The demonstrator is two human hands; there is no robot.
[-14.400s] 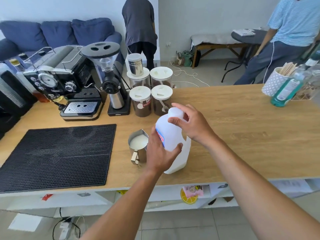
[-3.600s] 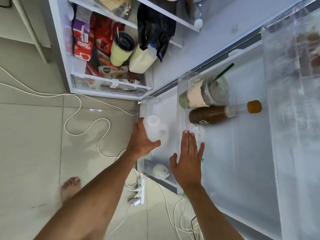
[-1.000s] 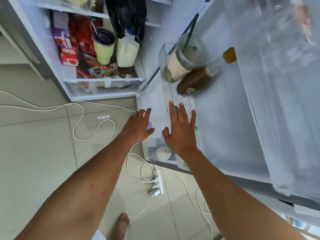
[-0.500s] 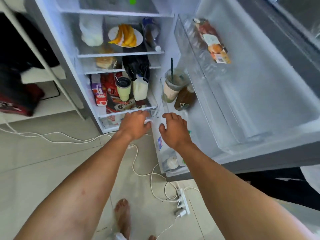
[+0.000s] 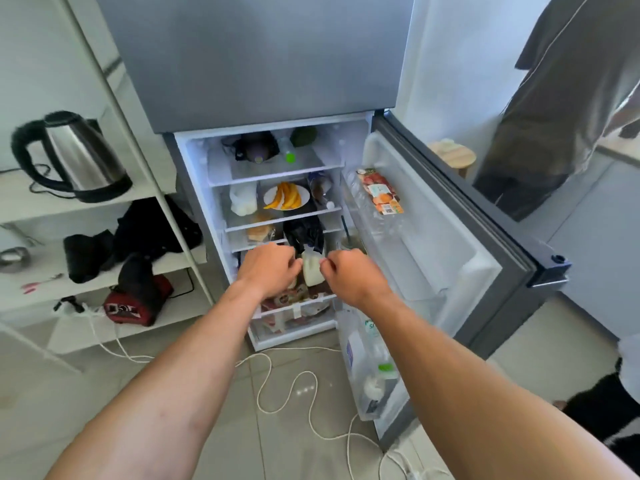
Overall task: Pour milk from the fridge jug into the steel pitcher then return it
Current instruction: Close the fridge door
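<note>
With the milk jug [image 5: 358, 353] standing in the lowest bin [image 5: 372, 408] of the open fridge door [image 5: 450, 244], walled in against tipping, the left hand [image 5: 268, 268] and right hand [image 5: 349, 275] hover loosely curled and empty before the shelves [image 5: 277, 221], seemingly free to shut that door.

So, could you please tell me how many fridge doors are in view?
2: the upper door, which is shut, and the lower door, which stands open to the right. No other door shows.
</note>
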